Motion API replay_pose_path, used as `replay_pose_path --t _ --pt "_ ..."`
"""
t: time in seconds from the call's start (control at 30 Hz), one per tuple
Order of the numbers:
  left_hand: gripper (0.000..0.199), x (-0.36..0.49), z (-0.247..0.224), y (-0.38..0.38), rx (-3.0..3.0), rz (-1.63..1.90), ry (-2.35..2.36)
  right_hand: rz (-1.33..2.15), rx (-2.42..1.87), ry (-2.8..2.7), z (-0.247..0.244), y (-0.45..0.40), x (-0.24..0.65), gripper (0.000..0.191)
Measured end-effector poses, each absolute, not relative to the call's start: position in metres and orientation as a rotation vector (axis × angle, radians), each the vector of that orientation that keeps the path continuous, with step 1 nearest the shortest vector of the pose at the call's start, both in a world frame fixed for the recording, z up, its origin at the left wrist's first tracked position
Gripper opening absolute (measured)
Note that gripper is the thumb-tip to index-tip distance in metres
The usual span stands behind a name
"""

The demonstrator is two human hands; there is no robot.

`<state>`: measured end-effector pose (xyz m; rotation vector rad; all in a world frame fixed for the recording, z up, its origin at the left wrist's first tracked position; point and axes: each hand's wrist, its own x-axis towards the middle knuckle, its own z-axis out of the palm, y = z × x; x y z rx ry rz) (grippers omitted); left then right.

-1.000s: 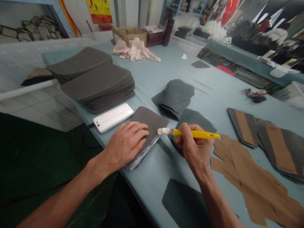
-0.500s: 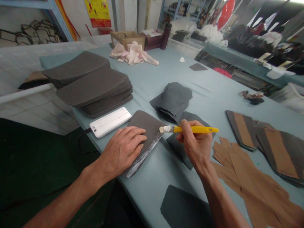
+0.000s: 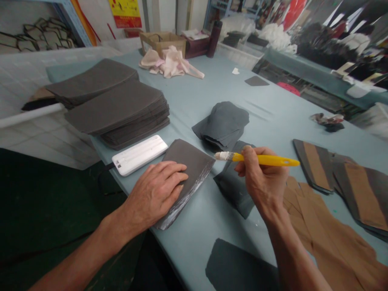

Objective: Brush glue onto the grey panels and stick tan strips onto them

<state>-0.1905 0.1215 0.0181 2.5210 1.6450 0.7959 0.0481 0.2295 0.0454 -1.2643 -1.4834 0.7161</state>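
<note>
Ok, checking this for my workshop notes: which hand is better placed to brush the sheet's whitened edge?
Right, probably: the right hand grips the yellow-handled brush, its whitened bristles right beside the sheet's corner. The left hand lies flat on the dark sheet, pinning it.

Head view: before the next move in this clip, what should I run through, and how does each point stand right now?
Left hand flat on the dark sheet: ok.
Yellow-handled brush gripped in the right hand: ok.
Bristles coated white: ok.
Bristles off the sheet: cannot tell, they sit right at its corner.
White coating along the sheet's lower edge: ok.
Sheet apart from the white power bank: cannot tell, they nearly meet.
</note>
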Motion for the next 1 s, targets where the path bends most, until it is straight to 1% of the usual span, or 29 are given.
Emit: replay_pose_path --t 0.1,0.43,0.53,0.67,0.73,0.87,1.0 --pt "0.022 -0.191 0.018 0.122 2.51 0.793 1.646 0.686 -1.234 -1.481 0.049 0.223 0.049 0.044" --pt "0.023 -0.191 0.02 0.122 2.511 0.783 1.642 0.723 -1.257 -1.555 0.042 0.203 0.057 0.036" --pt "0.024 -0.191 0.02 0.122 2.501 0.773 1.64 0.666 -1.255 -1.652 0.042 0.203 0.057 0.03" --pt "0.025 -0.191 0.021 0.122 2.482 0.775 1.645 0.49 -1.207 -1.862 0.043 0.201 0.057 0.02" --pt "0.025 -0.191 0.021 0.122 2.475 0.779 1.647 0.436 -1.154 -1.959 0.046 0.198 0.058 0.019" --pt "0.025 -0.19 0.019 0.122 2.47 0.786 1.646 0.451 -1.025 -2.131 0.056 0.189 0.061 0.02" --pt "0.024 -0.19 0.019 0.122 2.472 0.798 1.644 0.38 -1.013 -2.14 0.062 0.193 0.064 0.017"
